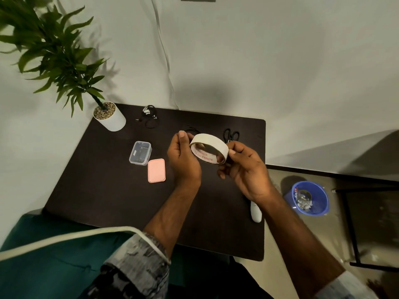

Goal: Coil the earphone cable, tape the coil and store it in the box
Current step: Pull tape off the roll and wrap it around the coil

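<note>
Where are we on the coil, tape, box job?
Done, it seems: a dark cable lies looped on the table behind the hands, though it is partly hidden. In hand: both the left hand and right hand hold the tape roll, right fingers at its rim. Left: cut a strip, scissors untouched, tape the coil, put it in the open box, lid beside it.

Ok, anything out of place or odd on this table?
Nothing stands out. Both hands hold the tape roll above the table; the box sits open, its lid beside it.
</note>
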Available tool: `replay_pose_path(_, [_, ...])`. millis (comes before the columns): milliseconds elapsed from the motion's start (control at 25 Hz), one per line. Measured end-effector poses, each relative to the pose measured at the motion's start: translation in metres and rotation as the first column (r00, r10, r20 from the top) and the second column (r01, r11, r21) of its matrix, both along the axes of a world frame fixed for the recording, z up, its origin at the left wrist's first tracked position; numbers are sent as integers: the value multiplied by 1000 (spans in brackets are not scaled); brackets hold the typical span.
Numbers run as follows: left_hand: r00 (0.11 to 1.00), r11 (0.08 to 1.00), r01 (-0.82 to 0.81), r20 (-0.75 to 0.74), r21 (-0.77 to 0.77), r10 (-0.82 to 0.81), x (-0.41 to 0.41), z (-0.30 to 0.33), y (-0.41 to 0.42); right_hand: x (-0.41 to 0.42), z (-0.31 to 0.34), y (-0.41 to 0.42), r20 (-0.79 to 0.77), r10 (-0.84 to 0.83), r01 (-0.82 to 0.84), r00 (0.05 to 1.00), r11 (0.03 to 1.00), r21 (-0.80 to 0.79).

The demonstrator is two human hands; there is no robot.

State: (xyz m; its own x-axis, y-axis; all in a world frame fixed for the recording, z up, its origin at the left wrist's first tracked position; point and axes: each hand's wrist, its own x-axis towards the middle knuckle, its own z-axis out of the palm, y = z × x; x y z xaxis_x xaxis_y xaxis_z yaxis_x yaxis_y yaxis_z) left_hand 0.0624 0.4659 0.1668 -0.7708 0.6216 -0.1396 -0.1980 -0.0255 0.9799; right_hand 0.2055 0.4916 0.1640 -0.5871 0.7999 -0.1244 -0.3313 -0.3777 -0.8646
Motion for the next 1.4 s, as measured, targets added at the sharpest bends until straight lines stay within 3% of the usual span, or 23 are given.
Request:
replay_pose_path(160, [989, 989, 37, -147, 143, -16, 10, 19, -5, 7, 24, -12, 220, -164, 132, 962, 979, 153])
replay_pose_path(320, [928, 987, 77, -372, 143, -18, 18, 29, -12, 13, 40, -22, 360, -363, 250, 859, 913, 323])
replay_pose_path(640, [734, 974, 206, -673, 94, -90, 22, 33, -28, 17, 57, -30, 372, -370, 305, 851, 926, 224])
replay_pose_path(880, [547, 980, 179, -837, 88, -24, 29, 31, -41, 17, 58, -38, 330, -517, 506, 790, 853, 125])
replay_pose_path(1240, [440, 986, 140, -898, 88, 18, 33, 15, -46, 21, 49, -45, 329, -466, 469, 821, 880, 75])
replay_pose_path(1400, [412, 985, 149, -911, 90, 21, 33, 5, -55, 15, 36, -43, 478, -425, 388, 768, 904, 180])
